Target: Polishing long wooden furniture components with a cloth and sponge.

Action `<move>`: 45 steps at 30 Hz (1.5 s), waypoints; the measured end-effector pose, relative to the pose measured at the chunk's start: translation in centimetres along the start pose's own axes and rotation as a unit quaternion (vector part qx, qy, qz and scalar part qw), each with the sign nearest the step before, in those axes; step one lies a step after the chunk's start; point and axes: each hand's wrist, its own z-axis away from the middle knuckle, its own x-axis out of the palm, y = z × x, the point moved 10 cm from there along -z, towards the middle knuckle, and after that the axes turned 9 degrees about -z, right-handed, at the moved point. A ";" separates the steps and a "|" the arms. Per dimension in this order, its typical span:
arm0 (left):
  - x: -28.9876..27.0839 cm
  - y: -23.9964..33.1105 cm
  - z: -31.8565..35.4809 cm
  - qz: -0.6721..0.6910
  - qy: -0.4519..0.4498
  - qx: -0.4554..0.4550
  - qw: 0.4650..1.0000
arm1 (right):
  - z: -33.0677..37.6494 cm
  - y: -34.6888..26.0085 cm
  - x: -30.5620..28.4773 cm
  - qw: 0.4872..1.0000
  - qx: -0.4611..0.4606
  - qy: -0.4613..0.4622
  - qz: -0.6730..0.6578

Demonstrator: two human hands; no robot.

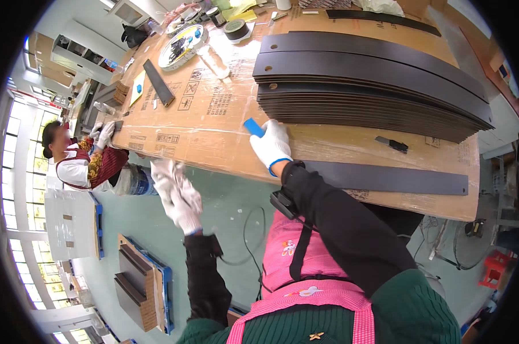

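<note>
My left hand [186,213], in a white glove, is off the table's near edge, closed on a crumpled pale cloth [169,176]. On the tabletop, my white-gloved right hand [274,144] grips a small flat blue piece [252,127]; I cannot make out its exact kind. By my right forearm a long dark grey board [394,178] lies along the near edge, its left end hidden by the arm. Just beyond is a large stack of similar boards [368,97], with holes showing at their left ends. A black utility knife [392,143] rests between stack and board.
Cardboard covers the table [213,135]. Farther back are a round tray [183,47] of small items, a clear bottle [215,62], a roll of dark tape [236,30] and a short dark strip [158,83]. A co-worker [90,157] sits at left. Boards on a pallet [136,286] and a cable [245,229] occupy the floor.
</note>
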 end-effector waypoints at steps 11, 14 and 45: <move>3.5 4.9 12.0 -0.092 -0.193 0.022 0.977 | 5.5 -3.0 -2.1 0.993 0.025 0.012 -0.119; 9.4 8.5 16.3 -0.139 -0.233 0.156 0.950 | 14.5 -6.1 -2.7 0.913 -0.091 -0.190 -0.351; 34.6 0.6 29.8 -0.438 -0.316 0.461 0.704 | 23.6 18.3 -69.8 0.802 0.205 0.503 0.248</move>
